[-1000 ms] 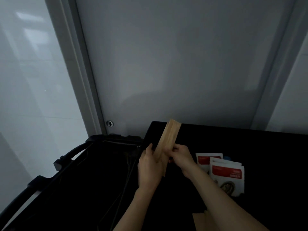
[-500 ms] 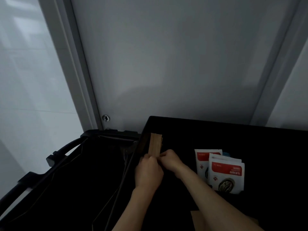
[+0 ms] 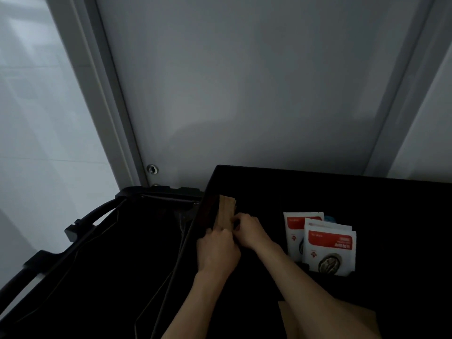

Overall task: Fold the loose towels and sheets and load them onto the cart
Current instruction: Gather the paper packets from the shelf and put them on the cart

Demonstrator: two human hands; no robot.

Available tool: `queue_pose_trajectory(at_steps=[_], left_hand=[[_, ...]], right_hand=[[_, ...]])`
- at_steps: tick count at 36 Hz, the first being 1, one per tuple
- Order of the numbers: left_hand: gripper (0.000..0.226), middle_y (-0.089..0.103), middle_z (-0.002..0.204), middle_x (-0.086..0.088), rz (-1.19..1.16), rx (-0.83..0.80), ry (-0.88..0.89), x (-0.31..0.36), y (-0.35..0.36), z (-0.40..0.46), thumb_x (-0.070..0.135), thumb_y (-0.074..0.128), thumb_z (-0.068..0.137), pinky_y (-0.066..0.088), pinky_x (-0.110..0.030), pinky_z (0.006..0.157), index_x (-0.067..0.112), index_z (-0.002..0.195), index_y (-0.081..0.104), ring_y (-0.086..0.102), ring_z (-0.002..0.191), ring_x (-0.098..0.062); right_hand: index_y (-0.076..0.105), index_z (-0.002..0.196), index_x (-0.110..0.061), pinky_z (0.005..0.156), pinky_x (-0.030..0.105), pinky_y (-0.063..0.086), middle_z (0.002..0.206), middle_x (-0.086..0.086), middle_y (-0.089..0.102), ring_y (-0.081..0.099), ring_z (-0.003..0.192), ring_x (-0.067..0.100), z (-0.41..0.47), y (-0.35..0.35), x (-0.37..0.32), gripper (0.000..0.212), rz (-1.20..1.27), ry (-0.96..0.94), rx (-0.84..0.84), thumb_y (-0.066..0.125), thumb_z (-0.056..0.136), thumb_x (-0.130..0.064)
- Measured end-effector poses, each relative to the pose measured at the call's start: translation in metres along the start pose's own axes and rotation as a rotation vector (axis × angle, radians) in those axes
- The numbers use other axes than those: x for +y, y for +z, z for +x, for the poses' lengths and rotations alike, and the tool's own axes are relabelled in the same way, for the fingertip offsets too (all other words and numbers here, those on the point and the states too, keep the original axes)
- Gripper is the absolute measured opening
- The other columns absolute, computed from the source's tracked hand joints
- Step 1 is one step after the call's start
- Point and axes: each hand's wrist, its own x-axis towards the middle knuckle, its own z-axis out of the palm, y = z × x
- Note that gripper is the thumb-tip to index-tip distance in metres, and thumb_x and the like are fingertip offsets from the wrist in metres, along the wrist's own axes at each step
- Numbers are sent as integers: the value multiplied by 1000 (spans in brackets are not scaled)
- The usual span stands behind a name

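Note:
A thin stack of tan paper packets (image 3: 226, 211) stands upright at the left edge of the black cart top (image 3: 342, 192). My left hand (image 3: 216, 250) grips its lower part from the left, fingers curled round it. My right hand (image 3: 248, 230) pinches the same stack from the right, its fingertips on the packets' side. The lower end of the stack is hidden behind both hands. No towel or sheet shows.
White-and-red sachets (image 3: 327, 245) stand in a slot on the cart to the right. A brown paper piece (image 3: 359, 319) lies near the bottom right. The dark cart bin with its black frame (image 3: 97, 216) opens at left. A grey door panel (image 3: 244, 81) stands right behind.
The tan stack has come down from a raised, tilted hold to stand low at the cart's left edge. Both hands moved down with it and stay on it.

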Motion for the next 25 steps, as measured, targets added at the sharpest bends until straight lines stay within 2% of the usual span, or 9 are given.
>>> queue_pose_trajectory(at_steps=[6,8,10,12,15,17,19,23,25], left_hand=[[18,65,107,-12,-123,65,-3,1,-1,-5,12,48,91,42,-31,65,5,96,65,59,98,-27],[19,64,103,-15,-239,99,-19,1,-3,-6,9,49,89,44,-33,64,1,93,66,60,94,-30],[17,66,96,-16,-403,150,-56,-1,-6,-7,6,52,88,43,-31,62,-2,91,67,63,87,-32],[15,69,85,-6,-577,191,-75,-3,-10,-10,6,56,88,44,-21,57,4,91,70,67,79,-24],[20,65,77,15,-752,185,-82,-1,-17,-18,9,60,90,43,-2,57,14,103,74,61,71,3],[22,67,84,14,-764,192,-103,2,-21,-26,12,60,91,41,0,59,16,109,73,61,77,4],[23,68,91,11,-747,211,-115,8,-25,-36,14,60,92,40,-1,64,16,112,72,64,86,-4],[28,71,102,4,-605,213,-52,23,-33,-65,12,58,91,53,-22,82,16,117,67,66,95,-11],[29,71,107,3,-614,200,-60,28,-34,-83,11,59,91,50,-15,82,16,119,67,66,100,-11]], right_hand=[[64,116,-6,76,25,45,114,16,62,61,103,26,-1,-5,-6,24,-19,-53,154,59,93,-14],[65,115,-7,83,28,47,115,15,61,60,105,27,-6,-8,-11,23,4,-82,221,57,94,-13],[67,113,-10,84,24,47,116,8,63,61,104,19,-13,-12,-14,22,70,-112,260,58,94,-13],[68,110,-16,80,16,44,113,2,65,59,98,9,-22,-16,-16,20,144,-130,276,59,92,-13],[69,106,-21,72,8,40,108,-3,67,59,94,5,-35,-22,-15,17,226,-136,264,60,92,-16],[70,104,-22,73,9,41,104,-5,68,60,93,4,-45,-27,-14,16,275,-130,256,61,92,-17],[71,104,-22,70,6,40,100,-8,67,60,91,2,-55,-32,-12,15,316,-135,250,61,93,-18],[71,103,-22,65,4,39,99,-10,66,56,85,-6,-76,-39,-10,15,382,-167,192,60,93,-19],[71,100,-25,66,5,41,98,-11,66,58,85,-5,-88,-42,-12,15,409,-191,161,60,93,-18]])
